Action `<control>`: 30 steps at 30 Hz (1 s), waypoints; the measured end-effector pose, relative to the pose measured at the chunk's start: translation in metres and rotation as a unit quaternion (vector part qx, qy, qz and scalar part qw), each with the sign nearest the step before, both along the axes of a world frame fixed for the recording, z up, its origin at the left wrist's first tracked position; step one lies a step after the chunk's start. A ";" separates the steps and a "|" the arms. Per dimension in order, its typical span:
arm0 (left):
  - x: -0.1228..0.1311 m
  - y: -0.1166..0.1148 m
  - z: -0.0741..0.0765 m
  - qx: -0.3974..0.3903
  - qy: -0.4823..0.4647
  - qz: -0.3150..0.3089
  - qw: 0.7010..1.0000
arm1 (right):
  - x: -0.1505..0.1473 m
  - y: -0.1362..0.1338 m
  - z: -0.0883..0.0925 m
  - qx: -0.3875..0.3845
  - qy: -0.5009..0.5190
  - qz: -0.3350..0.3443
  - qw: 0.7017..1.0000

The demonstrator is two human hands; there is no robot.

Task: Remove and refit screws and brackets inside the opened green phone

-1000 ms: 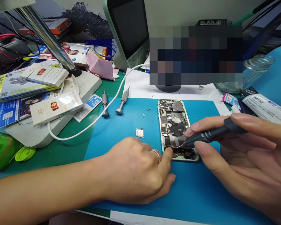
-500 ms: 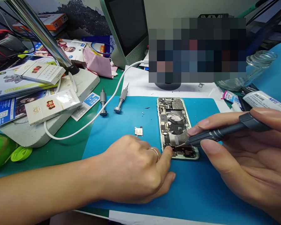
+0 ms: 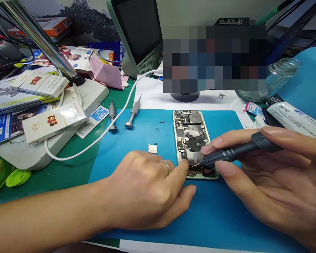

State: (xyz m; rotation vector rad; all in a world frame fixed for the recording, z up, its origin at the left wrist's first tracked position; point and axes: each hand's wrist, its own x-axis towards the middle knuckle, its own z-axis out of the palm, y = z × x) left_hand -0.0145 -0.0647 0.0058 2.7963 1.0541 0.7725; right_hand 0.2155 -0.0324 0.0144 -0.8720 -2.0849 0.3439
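Observation:
An opened phone [image 3: 191,135] with its circuit boards showing lies on a blue work mat [image 3: 137,133]. My left hand [image 3: 150,189] rests on the mat, fingers curled, one fingertip pressing on the phone's lower left edge. My right hand [image 3: 274,179] pinches a dark grey screwdriver [image 3: 237,151] between thumb and fingers, its tip down on the lower part of the phone's insides. A small metal part [image 3: 152,148] lies on the mat just left of the phone, beside my left knuckles.
Two grey screwdrivers [image 3: 112,117] [image 3: 131,114] lie at the mat's far left corner by a white cable [image 3: 94,140]. White boxes [image 3: 52,123] are stacked on a white lamp base at left. A monitor [image 3: 137,31] stands behind; a glass jar [image 3: 276,79] and a glue tube [image 3: 295,119] sit right.
The view has shifted slightly, moving everything a little left in the picture. Both hands keep their hold and place on the phone; the screwdriver tip stays at the same spot.

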 end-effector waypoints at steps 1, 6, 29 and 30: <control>0.001 0.000 -0.001 -0.011 -0.010 0.018 1.000 | 0.000 0.000 0.001 0.001 -0.006 0.001 1.000; 0.005 0.006 -0.010 -0.068 -0.042 0.033 0.996 | 0.000 0.000 0.001 -0.024 -0.017 0.010 1.000; 0.003 0.012 -0.005 -0.140 -0.134 0.064 0.979 | 0.007 -0.019 0.003 -0.052 0.041 -0.106 0.992; 0.002 0.012 -0.004 -0.145 -0.140 0.068 0.977 | 0.007 -0.018 0.004 -0.050 0.040 -0.105 0.992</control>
